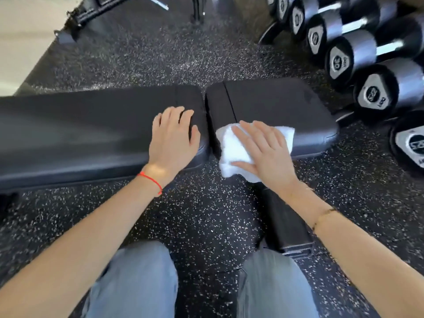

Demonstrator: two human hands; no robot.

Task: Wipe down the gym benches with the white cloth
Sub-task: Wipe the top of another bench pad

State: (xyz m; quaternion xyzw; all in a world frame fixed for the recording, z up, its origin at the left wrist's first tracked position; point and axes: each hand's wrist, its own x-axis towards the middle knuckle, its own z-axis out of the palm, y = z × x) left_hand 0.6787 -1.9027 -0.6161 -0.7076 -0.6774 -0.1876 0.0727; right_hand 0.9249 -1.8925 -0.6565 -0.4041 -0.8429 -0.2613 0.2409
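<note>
Nearest, the right hand (263, 150) presses flat, fingers spread wide, on the crumpled white cloth (231, 145), which drapes over the near edge of the short black padded seat (286, 106). Left of it, the left hand (174, 136) rests open, holding nothing, on the long black padded bench (80, 129), whose long axis runs left-right; unwiped seat lies far and right of the fingers.

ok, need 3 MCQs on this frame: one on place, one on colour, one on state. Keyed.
1. The white cloth lies where?
A. on the floor
B. on the right bench pad's near edge
C. on a dumbbell

2. The cord on the left wrist is which colour?
A. red
B. green
C. blue

3. The left hand is how?
A. gripping the cloth
B. raised in the air
C. flat on the left bench pad

Key: 1 B, cloth drapes over the right bench pad; 2 A, red cord; 3 C, palm down on the left bench pad, the right hand presses the cloth.
</note>
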